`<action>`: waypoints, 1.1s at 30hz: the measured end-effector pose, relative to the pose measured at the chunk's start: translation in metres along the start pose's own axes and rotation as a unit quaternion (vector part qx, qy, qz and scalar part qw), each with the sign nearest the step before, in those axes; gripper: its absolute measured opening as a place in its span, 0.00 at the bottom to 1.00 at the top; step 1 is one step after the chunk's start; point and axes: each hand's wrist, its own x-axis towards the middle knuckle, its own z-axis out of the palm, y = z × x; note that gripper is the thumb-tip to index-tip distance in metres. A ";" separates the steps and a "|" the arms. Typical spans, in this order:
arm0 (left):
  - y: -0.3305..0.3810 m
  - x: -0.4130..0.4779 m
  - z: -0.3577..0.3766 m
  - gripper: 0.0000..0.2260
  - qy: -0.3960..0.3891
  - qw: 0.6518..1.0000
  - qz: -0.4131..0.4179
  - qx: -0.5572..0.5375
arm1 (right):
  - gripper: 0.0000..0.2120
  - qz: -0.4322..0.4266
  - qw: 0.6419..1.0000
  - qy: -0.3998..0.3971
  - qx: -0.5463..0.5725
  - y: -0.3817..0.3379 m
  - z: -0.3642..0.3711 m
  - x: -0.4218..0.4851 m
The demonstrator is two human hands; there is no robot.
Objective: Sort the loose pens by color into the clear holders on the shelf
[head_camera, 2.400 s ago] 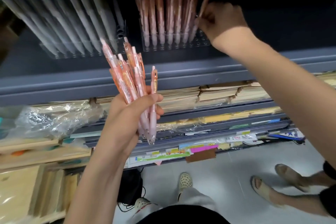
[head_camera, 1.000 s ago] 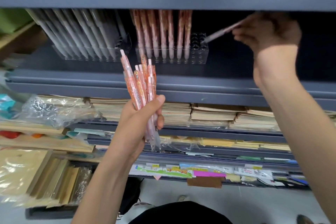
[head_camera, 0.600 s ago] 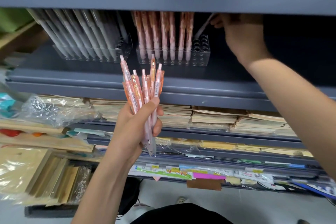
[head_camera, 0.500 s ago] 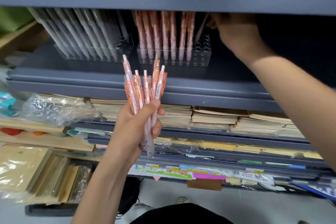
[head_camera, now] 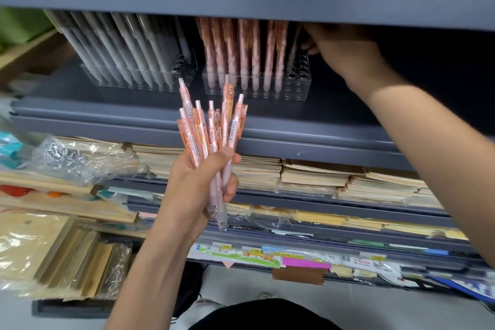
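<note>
— Okay, left hand: what's it got?
— Fingers and thumb wrapped round a bunch of orange pens, thumb across the front. Clicker ends up, tips down, fanned a bit. It hangs in front of the shelf edge, below the holders.
— Right hand?
— Up under the upper shelf board, at the right end of the orange holder. One thin single pen leans just beside its fingertips. It's shadowy there, so it's impossible to tell whether the fingers pinch that pen or only sit next to it.
— So which relation matters?
— The free holes are at the holder's right end, right by the right hand. The bunch lies down and to the left of that hand, well apart from it. The long axis of the bunch is near upright, tips down, the same way as the standing orange pens. So the next pen probably needs no flip, only a lift up and to the right.
— Nearer hand for the slot?
— The right, clearly. The left only feeds.
— Grey ones?
— The grey pens sit tilted in the grey holder, to the left. Wrong colour, so likely not involved.
</note>
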 end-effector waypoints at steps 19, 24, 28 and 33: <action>-0.003 0.006 0.019 0.16 -0.035 0.999 -0.015 0.012 | 0.09 0.027 0.941 -0.236 0.240 0.000 0.005 -0.119; -0.004 0.008 0.013 0.09 -0.024 0.999 -0.009 0.018 | 0.05 0.030 0.931 -0.154 0.329 -0.005 -0.005 -0.110; -0.004 0.010 0.003 0.02 -0.014 1.000 0.002 0.018 | 0.05 -0.014 0.929 0.034 0.368 -0.004 -0.024 -0.084; -0.001 0.007 0.000 0.06 -0.007 1.000 -0.006 0.014 | 0.10 -0.048 0.923 0.180 0.337 0.001 -0.032 -0.051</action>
